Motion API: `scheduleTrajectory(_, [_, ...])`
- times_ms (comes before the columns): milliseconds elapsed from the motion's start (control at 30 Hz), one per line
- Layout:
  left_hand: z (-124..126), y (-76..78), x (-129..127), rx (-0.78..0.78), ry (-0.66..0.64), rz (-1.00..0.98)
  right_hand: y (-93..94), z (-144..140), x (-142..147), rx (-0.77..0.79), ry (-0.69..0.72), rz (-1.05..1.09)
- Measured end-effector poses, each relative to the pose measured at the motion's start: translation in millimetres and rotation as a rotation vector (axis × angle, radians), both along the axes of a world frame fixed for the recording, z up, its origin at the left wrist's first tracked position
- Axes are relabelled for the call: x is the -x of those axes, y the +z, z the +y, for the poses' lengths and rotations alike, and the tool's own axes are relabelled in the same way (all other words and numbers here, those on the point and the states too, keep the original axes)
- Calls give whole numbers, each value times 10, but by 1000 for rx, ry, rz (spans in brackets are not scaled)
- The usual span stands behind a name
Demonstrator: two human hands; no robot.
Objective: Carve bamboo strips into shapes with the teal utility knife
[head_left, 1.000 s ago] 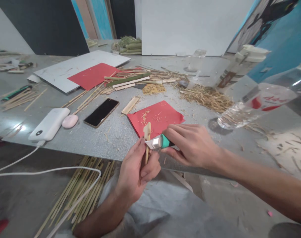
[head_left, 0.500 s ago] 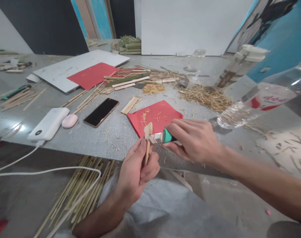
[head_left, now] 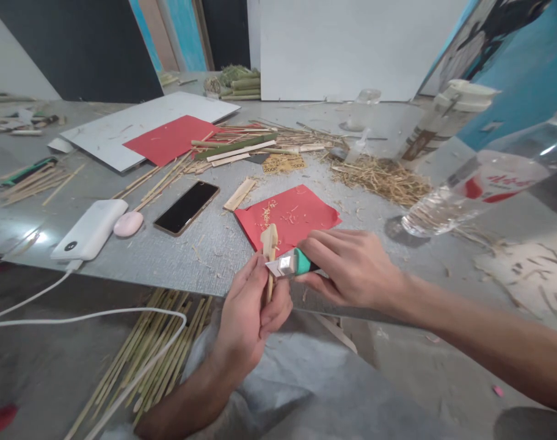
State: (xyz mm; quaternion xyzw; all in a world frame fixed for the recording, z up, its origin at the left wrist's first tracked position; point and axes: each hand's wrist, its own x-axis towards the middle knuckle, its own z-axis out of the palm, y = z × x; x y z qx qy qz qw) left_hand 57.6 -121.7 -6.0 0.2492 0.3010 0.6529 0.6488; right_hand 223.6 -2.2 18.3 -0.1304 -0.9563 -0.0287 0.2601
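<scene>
A small pale carved wooden piece (head_left: pixel 269 237), wide at the top with a thin stem, stands upright in my left hand (head_left: pixel 251 305), whose fingers are wrapped round the stem. My right hand (head_left: pixel 356 266) grips a utility knife (head_left: pixel 301 261) with a green and black handle. Its blade points left and meets the stem just below the wide head, close to my left thumb. A curl of shaving clings to the piece beside the blade. Beyond the hands lies a red sheet (head_left: pixel 292 214) with pale shavings on it.
A phone (head_left: pixel 187 208), a white power bank (head_left: pixel 91 231) with a cable and a pink round case (head_left: pixel 128 224) lie to the left. At the right are a tilted-looking water bottle (head_left: pixel 484 177) and a straw heap (head_left: pixel 383 183). Long stalks (head_left: pixel 141 348) lie below the table edge.
The knife and my right hand have shifted a little left and down along the stem. The wooden piece has turned slightly and moved left, with a shaving now hanging from it.
</scene>
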Motion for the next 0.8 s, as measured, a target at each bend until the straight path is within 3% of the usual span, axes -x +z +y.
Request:
scheduleTrajectory(200, [-44,24,-23,27,-37,-46,25,35,-23,-54,-62,37])
scheduleTrajectory(567, [-32,-6,-42,20,-22,-40,20,52,-23,-30,-24,18])
scheduleTrajectory(800, [-22,-8,-36,0,-14,-58,22,21,3,-130,-37,38])
